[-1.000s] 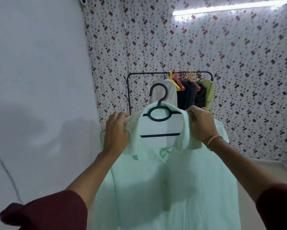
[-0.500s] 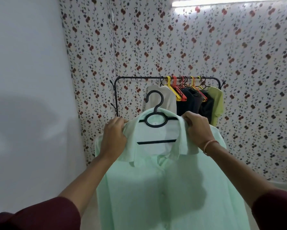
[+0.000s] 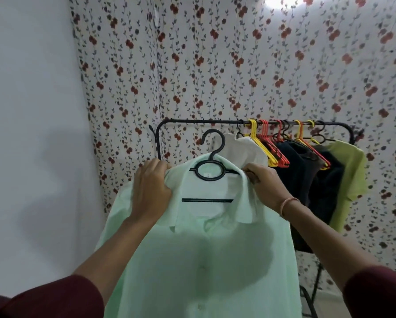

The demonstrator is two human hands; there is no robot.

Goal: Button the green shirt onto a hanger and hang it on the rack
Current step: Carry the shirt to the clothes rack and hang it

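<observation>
The green shirt (image 3: 204,260) fills the lower middle of the frame. It hangs on a black hanger (image 3: 212,173), and its front is closed down a line of small buttons. The left hand (image 3: 150,189) grips a bunch of the shirt's shoulder cloth just left of the collar, with its fingers curled over the fabric. The right hand (image 3: 264,187) pinches the collar edge on the other side, and a thin bracelet (image 3: 287,203) sits on its wrist. The hanger's hook rises between the two hands and ends just under the top bar of the black rack (image 3: 192,121), not hooked over it. On the right half of the bar hang a white shirt (image 3: 245,152), dark garments (image 3: 293,175) and a yellow-green shirt (image 3: 350,171), among yellow and red hangers (image 3: 269,154). Flowered wallpaper (image 3: 215,65) covers the wall behind, and a plain white wall (image 3: 32,111) fills the left of the frame.
</observation>
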